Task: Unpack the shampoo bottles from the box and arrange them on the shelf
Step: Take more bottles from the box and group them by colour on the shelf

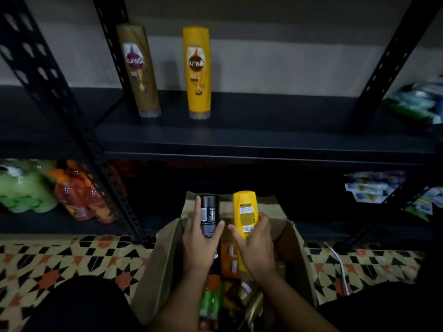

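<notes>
Nearest the camera, two dark-clothed knees frame an open cardboard box (pixel 296 257) that stands on a patterned tile floor (pixel 72 257). The box holds more bottles (pixel 211 300), lying packed together in green, orange and gold; their labels cannot be read.

Above the box, the left hand (pixel 200 248) grips a black bottle (pixel 209 215). Its fingers wrap the left side and its thumb presses the right side. The bottle is upright, with its back label toward the camera.

Just beside it, the right hand (pixel 255 245) grips a yellow bottle (pixel 245 213). The thumb lies on the left side and the fingers curl round the right. This bottle is also upright, back label facing the camera. The two held bottles are near each other but do not touch.

Behind the box stands a black metal shelf unit (pixel 239 140). On its lower level, to the left, sit packs of green and orange bottles (pixel 48 195); to the right are blurred blue-and-white packets (pixel 376 185).

On the upper level, two bottles stand cap-down, slightly apart: a gold bottle (pixel 140 70) leaning left, and a second yellow bottle (pixel 197 73) upright to its right. Blurred green-and-white packaging (pixel 419 101) lies at the far right of that level.
</notes>
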A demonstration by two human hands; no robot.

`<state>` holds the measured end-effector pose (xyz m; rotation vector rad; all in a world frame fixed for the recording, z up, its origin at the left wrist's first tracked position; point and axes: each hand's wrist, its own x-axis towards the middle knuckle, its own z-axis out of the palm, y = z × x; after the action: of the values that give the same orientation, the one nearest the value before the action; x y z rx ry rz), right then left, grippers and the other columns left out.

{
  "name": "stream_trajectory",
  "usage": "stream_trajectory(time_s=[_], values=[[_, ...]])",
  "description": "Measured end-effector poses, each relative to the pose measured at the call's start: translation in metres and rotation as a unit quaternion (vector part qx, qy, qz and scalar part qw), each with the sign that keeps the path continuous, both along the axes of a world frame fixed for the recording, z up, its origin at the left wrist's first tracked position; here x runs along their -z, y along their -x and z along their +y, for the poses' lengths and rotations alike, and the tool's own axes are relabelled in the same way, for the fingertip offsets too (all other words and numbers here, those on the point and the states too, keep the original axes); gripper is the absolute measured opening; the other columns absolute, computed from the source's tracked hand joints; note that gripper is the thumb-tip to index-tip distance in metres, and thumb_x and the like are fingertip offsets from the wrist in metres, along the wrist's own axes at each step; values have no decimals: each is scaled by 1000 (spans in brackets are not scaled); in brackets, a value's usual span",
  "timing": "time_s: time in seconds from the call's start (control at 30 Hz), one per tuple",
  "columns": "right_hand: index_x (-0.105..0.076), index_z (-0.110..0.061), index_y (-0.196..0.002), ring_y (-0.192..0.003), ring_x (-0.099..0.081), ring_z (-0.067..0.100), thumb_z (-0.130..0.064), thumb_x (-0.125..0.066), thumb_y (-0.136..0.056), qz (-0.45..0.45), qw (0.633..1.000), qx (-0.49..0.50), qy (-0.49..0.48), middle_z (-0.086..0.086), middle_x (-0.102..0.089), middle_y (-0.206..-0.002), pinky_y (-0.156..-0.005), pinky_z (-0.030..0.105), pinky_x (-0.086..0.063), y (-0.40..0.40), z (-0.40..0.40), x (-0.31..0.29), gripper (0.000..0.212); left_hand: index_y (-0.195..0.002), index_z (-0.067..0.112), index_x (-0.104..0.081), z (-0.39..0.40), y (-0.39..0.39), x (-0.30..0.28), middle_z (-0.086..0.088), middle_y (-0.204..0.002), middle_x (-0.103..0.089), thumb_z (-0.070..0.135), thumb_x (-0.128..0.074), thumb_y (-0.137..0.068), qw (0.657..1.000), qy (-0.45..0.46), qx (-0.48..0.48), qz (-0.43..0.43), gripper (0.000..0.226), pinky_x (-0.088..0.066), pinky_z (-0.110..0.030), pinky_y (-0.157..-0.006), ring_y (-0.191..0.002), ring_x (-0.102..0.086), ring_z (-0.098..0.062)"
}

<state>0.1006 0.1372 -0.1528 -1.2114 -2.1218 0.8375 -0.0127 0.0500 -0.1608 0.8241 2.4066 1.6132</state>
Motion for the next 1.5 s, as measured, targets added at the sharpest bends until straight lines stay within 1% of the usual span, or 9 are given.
stream_trajectory(time_s=[0.07,0.23,0.47,0.63,0.77,0.9,1.0,1.17,1.5], values=[[-38,-19,-124,-94,-56,18,-62,-68,-85,21,1000,9,-10,-1,-47,-107,-73,36,-51,1,2,-16,66,-157,53,-11,5,2,-21,23,-127,-44,41,-78,-87,999,-30,4,31,97,-42,-22,-94,-117,-46,-1],[-31,-17,-134,-106,-54,20,-55,-72,-86,79,996,16,-30,3,-47,-122,-81,41,-54,8,9,-64,74,-155,58,-3,20,7,-72,4,-112,-53,51,-73,-86,995,-49,3,84,99,-56,-39,-86,-102,-57,-13],[-32,-16,-138,-101,-56,17,-56,-74,-84,148,987,39,-42,2,-47,-124,-74,30,-47,19,18,-145,79,-158,52,-10,42,14,-150,5,-120,-50,42,-76,-89,987,-129,31,91,96,-44,-17,-84,-109,-54,-9],[-33,-17,-135,-97,-55,15,-58,-74,-83,195,978,31,-62,0,-47,-122,-72,27,-43,31,33,-200,77,-160,47,-14,58,25,-209,3,-118,-51,40,-77,-88,974,-172,40,145,96,-54,-34,-93,-111,-56,-13],[-34,-17,-133,-99,-54,18,-60,-73,-83,218,970,33,-106,2,-47,-121,-77,35,-49,43,52,-243,76,-155,59,-5,74,36,-257,0,-136,-48,41,-75,-90,968,-192,61,150,98,-50,-45,-104,-127,-51,-21],[-33,-17,-131,-99,-53,17,-60,-72,-84,227,964,30,-134,2,-46,-121,-78,35,-48,55,78,-275,75,-155,56,7,95,49,-294,3,-167,-21,32,-73,-93,956,-226,103,154,104,-35,-31,-109,-145,-31,-10],[-33,-17,-131,-98,-52,16,-58,-73,-84,235,962,28,-137,1,-45,-120,-77,33,-48,64,99,-286,74,-158,50,6,113,62,-306,7,-169,-13,25,-73,-94,949,-239,131,156,105,-29,-23,-114,-148,-20,-2],[-31,-20,-128,-96,-59,17,-57,-71,-86,241,966,25,-96,0,-50,-116,-76,42,-55,83,124,-275,69,-154,59,0,144,78,-291,8,-167,-17,24,-75,-92,947,-240,167,132,103,-32,-54,-121,-153,-23,-14],[-24,-27,-134,-92,-65,18,-49,-76,-84,251,966,21,-53,2,-59,-113,-75,43,-59,103,143,-245,76,-148,66,10,158,96,-265,23,-168,5,31,-69,-96,952,-214,176,132,101,-21,-52,-126,-156,-4,-7]])
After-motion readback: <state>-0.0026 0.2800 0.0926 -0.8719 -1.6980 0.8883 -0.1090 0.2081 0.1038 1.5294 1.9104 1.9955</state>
